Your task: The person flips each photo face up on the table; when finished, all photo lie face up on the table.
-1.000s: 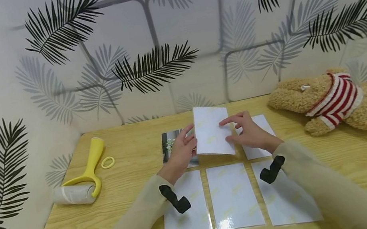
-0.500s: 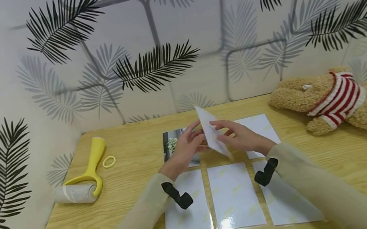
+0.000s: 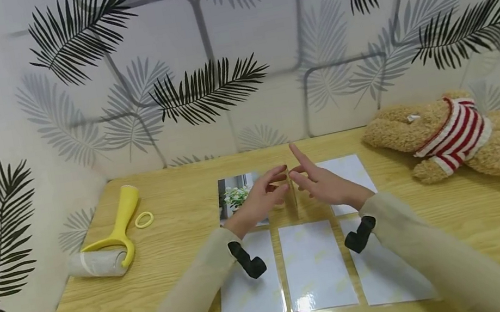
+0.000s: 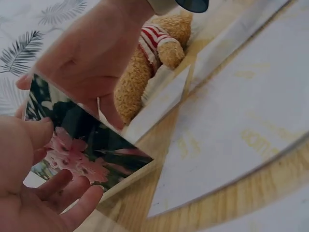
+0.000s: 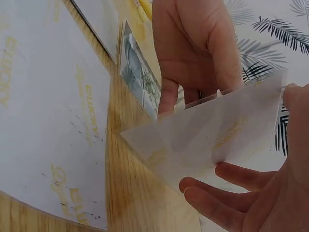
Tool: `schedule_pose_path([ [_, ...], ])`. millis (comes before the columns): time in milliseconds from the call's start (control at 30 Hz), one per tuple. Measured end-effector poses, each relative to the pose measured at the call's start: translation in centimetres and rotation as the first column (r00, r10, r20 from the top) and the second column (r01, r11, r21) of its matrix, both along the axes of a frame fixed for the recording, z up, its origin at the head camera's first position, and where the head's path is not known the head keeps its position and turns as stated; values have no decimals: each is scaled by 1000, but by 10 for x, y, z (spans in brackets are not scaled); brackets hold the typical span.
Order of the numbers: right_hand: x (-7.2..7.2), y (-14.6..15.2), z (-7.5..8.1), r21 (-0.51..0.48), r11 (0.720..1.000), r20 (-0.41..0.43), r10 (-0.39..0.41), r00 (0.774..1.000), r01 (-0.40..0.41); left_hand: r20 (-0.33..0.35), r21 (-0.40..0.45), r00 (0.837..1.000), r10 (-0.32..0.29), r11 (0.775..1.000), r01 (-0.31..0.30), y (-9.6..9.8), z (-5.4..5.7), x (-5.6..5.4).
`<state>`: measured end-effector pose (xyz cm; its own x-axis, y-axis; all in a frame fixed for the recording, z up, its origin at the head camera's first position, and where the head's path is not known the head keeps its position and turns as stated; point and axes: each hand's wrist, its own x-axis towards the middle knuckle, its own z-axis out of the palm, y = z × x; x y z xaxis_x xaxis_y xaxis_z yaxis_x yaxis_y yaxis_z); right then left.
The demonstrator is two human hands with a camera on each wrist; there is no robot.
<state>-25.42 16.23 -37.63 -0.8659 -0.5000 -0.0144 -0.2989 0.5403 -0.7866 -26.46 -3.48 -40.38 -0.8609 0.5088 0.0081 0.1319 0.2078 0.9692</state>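
A photo print (image 3: 293,193) stands on edge between my two hands, seen almost edge-on in the head view. Its picture side, with pink flowers (image 4: 72,154) on dark leaves, faces my left hand (image 3: 259,198), whose fingertips hold it. My right hand (image 3: 326,182) grips it from the other side, fingertips against the white back (image 5: 207,130) with yellow lettering; one finger points up in the head view. Behind my left hand, a photo of white flowers (image 3: 236,194) lies face up. In front lies a row of face-down prints (image 3: 315,266); another print (image 3: 350,178) lies behind my right hand.
A yellow-handled lint roller (image 3: 123,216) lies at the left of the wooden table (image 3: 180,300), beside a yellow ring (image 3: 144,219). At the right back lies a teddy bear (image 3: 453,138) in a striped sweater. A leaf-patterned wall stands behind.
The print has turned from showing its white back to standing edge-on between my hands. My right hand has shifted slightly left, with one finger now raised.
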Motion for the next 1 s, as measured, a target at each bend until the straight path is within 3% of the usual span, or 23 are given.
schedule_pose_path([
  [167,3,7,6,47,999,-23,25,999,-24,-19,-69,999,-38,997,37,7,-3,2],
  [300,2,15,13,88,996,-3,35,999,-34,-40,-93,999,-25,995,22,10,-5,2],
  [567,-3,27,28,200,979,-68,48,997,-34,-146,-219,986,-78,975,45,15,-2,1],
  [667,-3,31,30,251,967,-111,73,991,-43,-207,-319,970,-126,946,55,18,-3,1],
  [767,-2,34,29,305,951,-111,89,990,-51,-273,-421,940,-204,904,74,19,-3,0],
  [867,-1,37,27,357,934,-76,67,995,-36,-309,-492,908,-282,865,101,19,-3,-1],
  [1000,-1,38,23,408,913,-7,7,1000,-4,-317,-584,880,-352,804,112,17,-2,-1],
])
